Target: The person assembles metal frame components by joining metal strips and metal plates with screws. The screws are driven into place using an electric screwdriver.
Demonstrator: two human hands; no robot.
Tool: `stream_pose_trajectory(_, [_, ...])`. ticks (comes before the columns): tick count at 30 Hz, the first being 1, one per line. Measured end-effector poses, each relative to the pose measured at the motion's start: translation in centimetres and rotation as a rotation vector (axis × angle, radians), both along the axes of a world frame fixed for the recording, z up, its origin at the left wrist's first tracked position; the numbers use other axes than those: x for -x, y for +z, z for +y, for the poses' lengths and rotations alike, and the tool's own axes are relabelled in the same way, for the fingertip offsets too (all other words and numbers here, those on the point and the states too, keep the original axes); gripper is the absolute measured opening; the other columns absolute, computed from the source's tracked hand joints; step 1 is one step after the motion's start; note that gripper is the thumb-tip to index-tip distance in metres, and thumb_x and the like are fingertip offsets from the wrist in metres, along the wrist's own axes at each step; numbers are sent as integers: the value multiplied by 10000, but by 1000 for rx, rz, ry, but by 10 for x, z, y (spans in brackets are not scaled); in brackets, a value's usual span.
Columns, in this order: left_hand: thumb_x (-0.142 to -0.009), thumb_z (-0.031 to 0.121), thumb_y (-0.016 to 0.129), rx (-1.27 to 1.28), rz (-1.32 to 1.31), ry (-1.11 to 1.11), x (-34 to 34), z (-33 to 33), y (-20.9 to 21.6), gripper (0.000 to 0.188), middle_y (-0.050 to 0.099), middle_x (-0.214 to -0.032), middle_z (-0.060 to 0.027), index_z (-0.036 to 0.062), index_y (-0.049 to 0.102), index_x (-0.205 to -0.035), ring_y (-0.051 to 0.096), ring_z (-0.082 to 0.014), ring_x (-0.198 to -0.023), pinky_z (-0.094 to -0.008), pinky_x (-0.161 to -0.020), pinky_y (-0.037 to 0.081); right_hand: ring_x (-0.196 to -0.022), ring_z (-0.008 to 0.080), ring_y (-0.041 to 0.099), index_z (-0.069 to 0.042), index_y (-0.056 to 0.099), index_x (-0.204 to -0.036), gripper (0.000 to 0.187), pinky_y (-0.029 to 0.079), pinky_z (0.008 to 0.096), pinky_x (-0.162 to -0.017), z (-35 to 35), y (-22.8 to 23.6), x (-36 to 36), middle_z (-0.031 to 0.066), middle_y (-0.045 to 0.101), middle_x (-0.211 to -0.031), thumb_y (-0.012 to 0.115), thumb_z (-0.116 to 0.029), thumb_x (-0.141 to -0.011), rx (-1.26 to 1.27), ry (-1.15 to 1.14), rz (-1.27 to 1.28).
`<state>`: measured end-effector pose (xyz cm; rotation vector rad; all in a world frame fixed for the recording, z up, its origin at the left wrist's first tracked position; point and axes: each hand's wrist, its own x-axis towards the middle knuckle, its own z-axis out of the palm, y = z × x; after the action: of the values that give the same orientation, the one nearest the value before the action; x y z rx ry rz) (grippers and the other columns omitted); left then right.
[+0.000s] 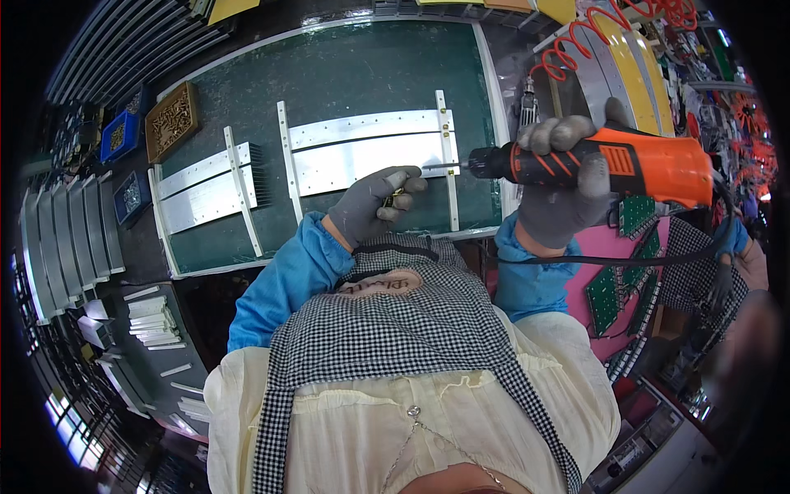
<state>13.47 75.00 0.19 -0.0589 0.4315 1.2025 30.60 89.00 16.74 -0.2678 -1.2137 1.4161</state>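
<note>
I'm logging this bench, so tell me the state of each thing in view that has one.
Left hand: curled around small brass-coloured pieces.
Right hand: closed on the orange power driver.
Orange power driver: bit pointing left; running or not, can't tell.
Metal plates: lying flat, white strips across them.
Wooden tray: open, filled with small parts.
Blue bins: open, holding small parts.

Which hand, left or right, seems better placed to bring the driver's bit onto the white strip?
Probably the right hand: it grips the orange power driver, its bit reaching over the white strip. The left hand holds small brass-coloured pieces instead.
</note>
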Motion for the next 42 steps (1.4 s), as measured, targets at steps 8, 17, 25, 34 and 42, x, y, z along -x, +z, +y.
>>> stream_pose_trajectory(8, [-1036, 264, 498, -63, -32, 58, 0, -10, 8, 352, 519, -921, -9, 0, 472, -1268, 409, -15, -673, -94, -449, 372, -776, 215, 635, -52, 457, -1283, 441, 550, 440, -757, -22, -12, 15, 94, 635, -913, 598, -175, -884, 136, 19, 55])
stream_pose_trajectory(17, [-1040, 338, 490, 82, 68, 201, -3, -23, 21, 366, 518, -878, 0, 17, 511, -1215, 423, -39, -662, -131, -479, 383, -825, 229, 643, -69, 319, -1433, 580, 541, 457, -802, -42, -24, 26, 107, 636, -918, 574, -199, -929, 148, -82, 26])
stream_pose_trajectory(25, [-1020, 464, 479, 206, 248, 224, 27, -56, 27, 490, 554, -851, -5, 24, 535, -1228, 457, -50, -670, -143, -491, 387, -824, 215, 627, -2, 588, -1025, 281, 534, 432, -803, -47, -28, 67, 95, 629, -903, 587, -270, -940, 293, -43, 14])
stream_pose_trajectory(34, [-983, 274, 597, 570, 1197, 427, 72, -149, 9, 343, 663, -938, -81, 22, 636, -1212, 576, -108, -787, -235, -696, 479, -757, 236, 650, -23, 312, -1386, 565, 570, 447, -750, -41, -20, 152, 130, 626, -872, 581, -116, -897, 156, 48, 81])
stream_pose_trajectory(42, [-978, 429, 569, 502, 1239, 119, 76, -117, -7, 484, 669, -947, -109, -20, 649, -1137, 596, -187, -867, -331, -823, 470, -756, 222, 661, -19, 318, -1390, 603, 582, 419, -743, -48, -18, 212, 123, 655, -879, 610, -12, -863, 55, 147, 40])
